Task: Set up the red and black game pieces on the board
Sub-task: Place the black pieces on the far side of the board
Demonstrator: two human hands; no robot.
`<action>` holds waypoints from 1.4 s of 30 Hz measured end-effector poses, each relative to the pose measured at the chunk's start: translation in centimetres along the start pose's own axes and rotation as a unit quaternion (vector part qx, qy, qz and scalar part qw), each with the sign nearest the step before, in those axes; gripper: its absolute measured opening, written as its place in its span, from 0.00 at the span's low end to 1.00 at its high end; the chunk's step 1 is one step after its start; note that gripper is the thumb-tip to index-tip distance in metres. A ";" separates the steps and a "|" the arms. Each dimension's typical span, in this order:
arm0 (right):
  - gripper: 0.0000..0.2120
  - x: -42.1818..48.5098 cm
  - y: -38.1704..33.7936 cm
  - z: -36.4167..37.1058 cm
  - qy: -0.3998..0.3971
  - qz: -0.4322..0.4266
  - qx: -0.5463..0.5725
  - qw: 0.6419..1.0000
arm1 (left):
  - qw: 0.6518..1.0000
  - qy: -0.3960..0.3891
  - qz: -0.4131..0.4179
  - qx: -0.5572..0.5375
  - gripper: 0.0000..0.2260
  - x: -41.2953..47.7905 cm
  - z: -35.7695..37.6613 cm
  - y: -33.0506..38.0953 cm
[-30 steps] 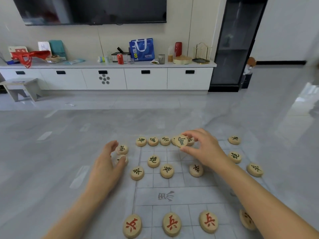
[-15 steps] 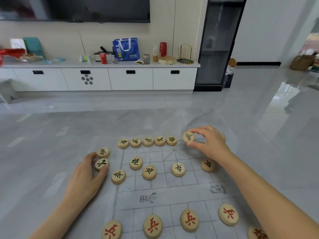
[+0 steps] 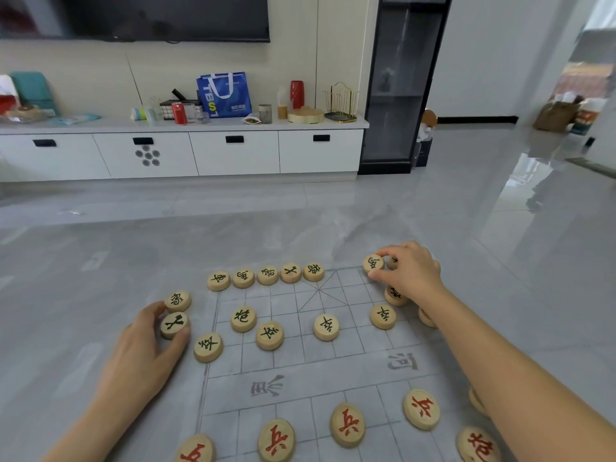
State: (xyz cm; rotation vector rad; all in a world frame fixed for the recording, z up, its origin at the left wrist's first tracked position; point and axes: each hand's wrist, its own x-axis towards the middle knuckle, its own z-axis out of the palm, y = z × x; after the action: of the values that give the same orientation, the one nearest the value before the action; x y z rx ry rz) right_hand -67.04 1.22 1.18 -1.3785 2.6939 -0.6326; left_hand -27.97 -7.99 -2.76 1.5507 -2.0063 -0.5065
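Two pcs point(image 3: 173, 325) point(image 3: 373, 263) pinched: L hand point(image 3: 143, 358) beside board point(image 3: 300, 356), R hand point(image 3: 411, 276) far row.

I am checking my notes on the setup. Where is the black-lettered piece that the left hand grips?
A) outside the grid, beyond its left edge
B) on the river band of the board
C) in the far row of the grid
A: the left hand grips the black-lettered piece beyond the left border line of the board, while the right hand pinches a second piece at the far row.
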 end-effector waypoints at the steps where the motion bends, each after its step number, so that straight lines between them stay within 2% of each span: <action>1: 0.20 0.2 0.0 0.1 -0.003 0.008 -0.006 1.000 | 1.000 -0.001 -0.001 0.001 0.24 0.0 0.0 0.0; 10: 0.21 0.8 -0.2 0.4 -0.020 0.049 -0.046 0.998 | 1.000 0.002 0.004 0.011 0.23 0.1 0.2 -0.4; 14: 0.25 0.5 -0.6 0.3 -0.021 0.046 -0.035 0.998 | 1.000 0.000 0.007 0.014 0.24 0.1 0.2 -0.1; 19: 0.27 -0.6 -3.2 0.7 -0.020 0.009 -0.012 1.000 | 1.000 0.006 -0.012 -0.020 0.26 0.3 0.1 0.4; 24: 0.26 -2.2 -6.4 1.2 -0.027 -0.048 0.014 0.998 | 0.992 0.016 -0.092 -0.090 0.32 1.4 0.0 1.5; 28: 0.25 -3.1 -8.1 1.5 -0.029 -0.081 0.033 0.996 | 0.994 0.005 -0.109 0.010 0.35 2.8 0.4 2.0; 31: 0.24 -3.7 -8.6 1.7 -0.033 -0.094 0.039 0.994 | 0.991 0.004 -0.125 0.046 0.32 3.8 0.8 2.1; 38: 0.23 -4.5 -9.4 2.3 -0.052 -0.112 0.051 0.991 | 0.990 0.008 -0.137 0.024 0.23 5.0 0.7 2.1; 42: 0.21 -5.1 -10.5 2.3 -0.056 -0.127 0.090 0.986 | 0.997 0.048 -0.059 -0.033 0.22 3.8 0.4 3.5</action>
State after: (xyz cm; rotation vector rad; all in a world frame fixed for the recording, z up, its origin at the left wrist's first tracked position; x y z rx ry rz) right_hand -55.40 -1.02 2.36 -1.6658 2.3317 -0.7694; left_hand -31.54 -10.74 -0.22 1.6291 -1.8161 -0.5299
